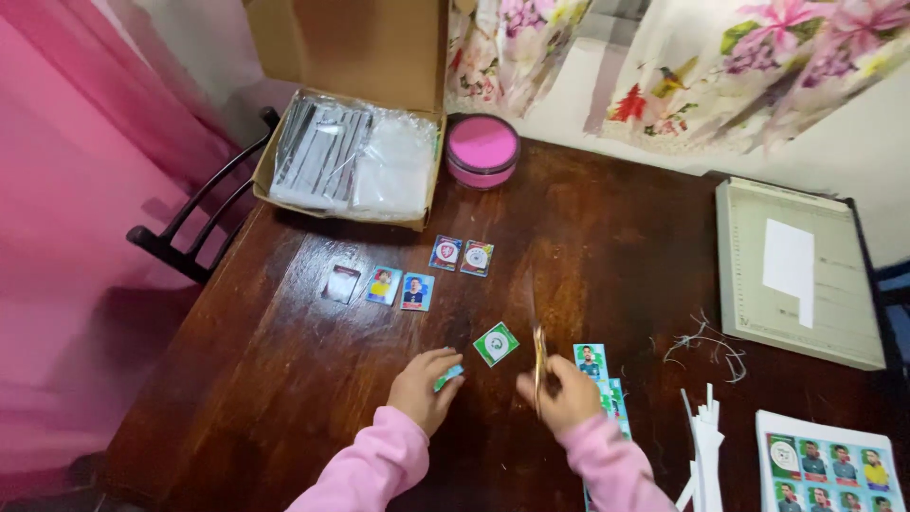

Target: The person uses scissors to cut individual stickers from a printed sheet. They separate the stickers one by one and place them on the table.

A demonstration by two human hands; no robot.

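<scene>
Two bare hands, left hand (424, 384) and right hand (561, 395), no rings, watch or bracelets visible. Long pink sleeves (365, 474) of soft, plain fabric, no print, cuffs snug at both wrists, slightly gathered, just above the dark wooden table (607, 237).

dark wooden table (607, 237), sticker cards (415, 291), cardboard box (353, 159), pink tin (482, 150)

An open brown cardboard box (353, 152) stands at my table's far left corner, packed with clear plastic sleeves (351, 156). Just right of it sits a round pink tin (482, 150), lid on.
</scene>
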